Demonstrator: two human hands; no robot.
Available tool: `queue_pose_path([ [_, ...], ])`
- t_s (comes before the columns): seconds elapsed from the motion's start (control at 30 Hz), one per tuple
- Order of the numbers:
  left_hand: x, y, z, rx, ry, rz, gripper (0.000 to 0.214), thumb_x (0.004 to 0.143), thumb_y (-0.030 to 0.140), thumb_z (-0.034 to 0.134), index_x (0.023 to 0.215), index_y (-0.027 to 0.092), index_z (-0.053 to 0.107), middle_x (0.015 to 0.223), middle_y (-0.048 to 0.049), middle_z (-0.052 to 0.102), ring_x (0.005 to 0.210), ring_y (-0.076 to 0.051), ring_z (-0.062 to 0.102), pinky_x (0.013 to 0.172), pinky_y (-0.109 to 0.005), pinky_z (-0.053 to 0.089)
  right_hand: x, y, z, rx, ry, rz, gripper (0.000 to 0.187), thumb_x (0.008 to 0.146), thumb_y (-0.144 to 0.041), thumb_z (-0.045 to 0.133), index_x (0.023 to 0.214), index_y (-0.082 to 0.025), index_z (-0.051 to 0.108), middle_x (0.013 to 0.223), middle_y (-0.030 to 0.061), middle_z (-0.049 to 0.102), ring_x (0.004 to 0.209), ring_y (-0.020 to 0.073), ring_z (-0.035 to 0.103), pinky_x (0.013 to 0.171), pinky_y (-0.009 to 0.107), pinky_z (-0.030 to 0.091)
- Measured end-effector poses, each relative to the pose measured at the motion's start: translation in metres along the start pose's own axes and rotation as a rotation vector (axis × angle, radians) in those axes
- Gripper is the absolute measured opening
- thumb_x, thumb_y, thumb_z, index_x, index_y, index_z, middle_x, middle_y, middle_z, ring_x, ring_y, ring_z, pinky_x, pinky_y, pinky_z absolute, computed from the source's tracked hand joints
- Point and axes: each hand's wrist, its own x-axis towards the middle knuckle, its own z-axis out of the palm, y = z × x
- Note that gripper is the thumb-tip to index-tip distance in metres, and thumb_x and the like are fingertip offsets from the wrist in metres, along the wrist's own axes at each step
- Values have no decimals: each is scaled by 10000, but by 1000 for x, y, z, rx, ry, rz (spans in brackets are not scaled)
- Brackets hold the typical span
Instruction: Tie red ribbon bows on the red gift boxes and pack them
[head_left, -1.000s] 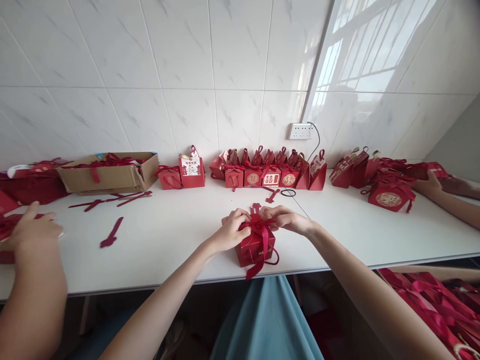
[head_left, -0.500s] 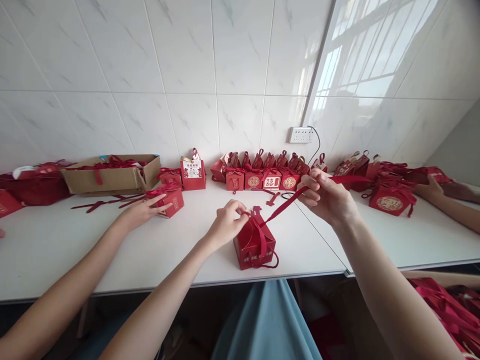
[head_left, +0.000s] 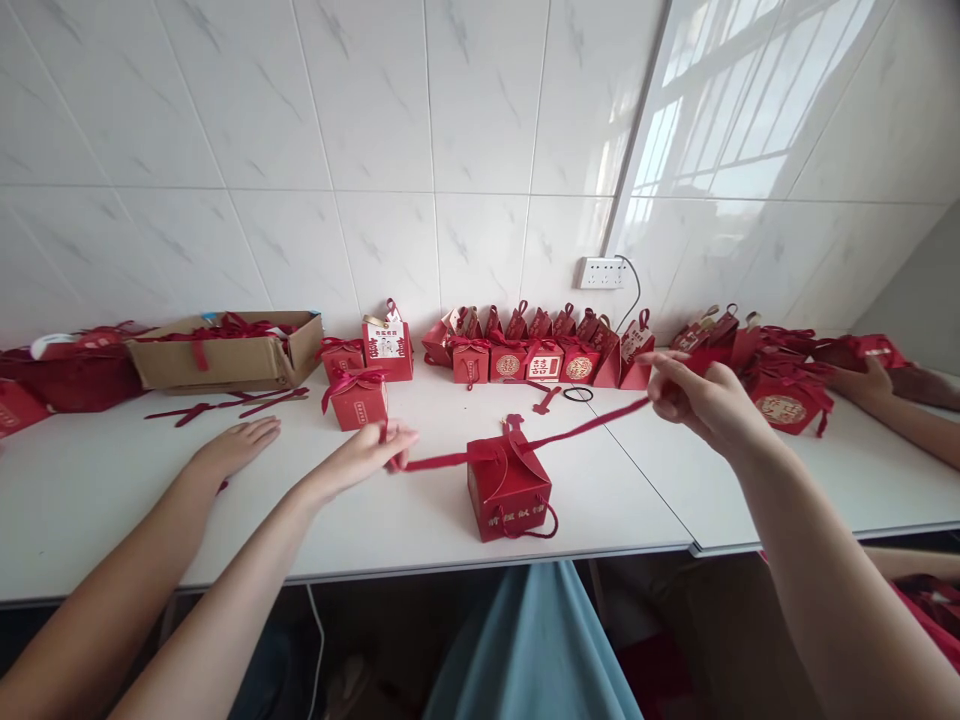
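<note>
A small red gift box with gold lettering and a cord handle stands on the table in front of me. Through its folded top runs a red ribbon, stretched out to both sides. My left hand is closed on the ribbon's left end, left of the box and just above the table. Higher up on the right, my right hand grips the other end between its fingers. A red tag sticks up behind the box top.
A co-worker's hand rests on the table at left; another person's hand is at far right. Bow-tied box, cardboard carton of ribbons and rows of red boxes stand behind. A black ring lies mid-table.
My left hand has moved left, drawing out the ribbon's left end; my right hand has shifted right. The ribbon is now straight both ways. The co-worker's hand has left the bow-tied box.
</note>
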Motion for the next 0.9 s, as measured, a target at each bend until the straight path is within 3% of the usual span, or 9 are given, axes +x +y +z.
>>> queue_pose_path([
  [0.1,-8,-9,-5,218,-36,-75,328,700,504,629,676,177,633,683,-34,641,645,-187,589,596,-250,413,5,15,-13,-615,99,144,395,723,-563,613,720,-168,596,632,87,607,500,146,449,509,323,348],
  [0.2,-3,-6,11,273,66,33,319,661,507,659,745,199,671,860,-41,674,805,-228,608,693,-258,418,9,31,2,-960,154,-9,357,705,-531,636,730,-175,632,819,125,627,711,228,549,669,370,409],
  [0.27,5,-1,31,225,10,48,328,706,517,612,801,209,675,918,-43,682,874,-239,604,754,-268,412,8,39,26,-862,-68,-92,347,755,-520,579,762,-181,649,851,102,624,708,205,558,680,348,418],
  [0.33,12,1,49,171,-60,25,355,741,542,562,800,206,661,879,-41,683,850,-228,602,755,-273,409,5,44,52,-725,-366,-57,397,789,-552,517,725,-179,634,743,67,613,644,174,533,611,312,404],
  [0.4,17,0,62,119,-118,-27,397,745,580,537,749,192,621,760,-33,656,754,-206,594,705,-275,412,2,50,73,-648,-547,1,424,792,-578,499,693,-177,597,664,33,583,592,146,492,547,285,369],
  [0.5,19,-5,68,-12,-207,-118,424,730,601,549,670,182,540,594,11,537,604,-154,542,628,-265,402,0,59,86,-545,-624,87,423,744,-586,569,667,-171,533,613,-10,530,533,100,422,485,249,310],
  [0.67,16,-5,59,-276,-216,-95,362,697,510,652,658,167,543,598,40,446,550,-95,458,648,-261,407,2,67,80,-282,-791,286,467,701,-611,616,639,-165,491,545,-52,433,473,66,360,447,230,278],
  [0.8,16,-5,49,-335,-205,-111,308,728,453,652,705,160,559,596,58,390,520,-69,391,625,-251,391,6,60,73,-190,-777,270,517,651,-572,685,508,-172,390,507,-86,299,472,48,304,502,241,335],
  [0.9,17,-10,43,-387,-190,-126,313,735,425,659,656,166,502,570,74,330,492,-58,353,605,-250,382,7,57,66,-181,-780,305,474,632,-534,712,513,-165,439,501,-83,326,481,56,347,527,253,358],
])
